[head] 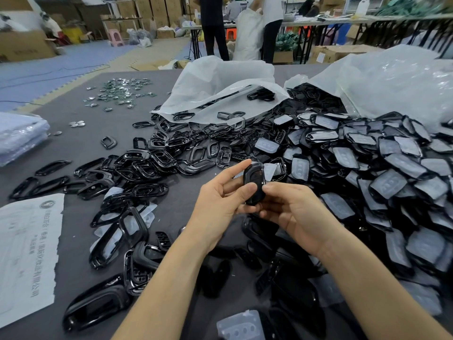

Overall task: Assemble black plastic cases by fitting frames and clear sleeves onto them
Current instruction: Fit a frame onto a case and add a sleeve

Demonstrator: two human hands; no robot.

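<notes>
Black case [254, 183] is held upright between both hands above the table [81, 143], pinched by the left hand [218, 204], index extended, and gripped by curled right hand [294, 212] fingers.

The black case [253, 182] sits half buried between the left hand [215, 204] and the right hand [294, 209], its lower end and back out of sight. The paper sheet [29, 253] runs off the left edge, its print too blurred to read. The shiny little pieces [120, 92] across the table are too small to identify. A clear sleeve [241, 326] is cut by the bottom edge, and the standing people [215, 25] by the top.
</notes>
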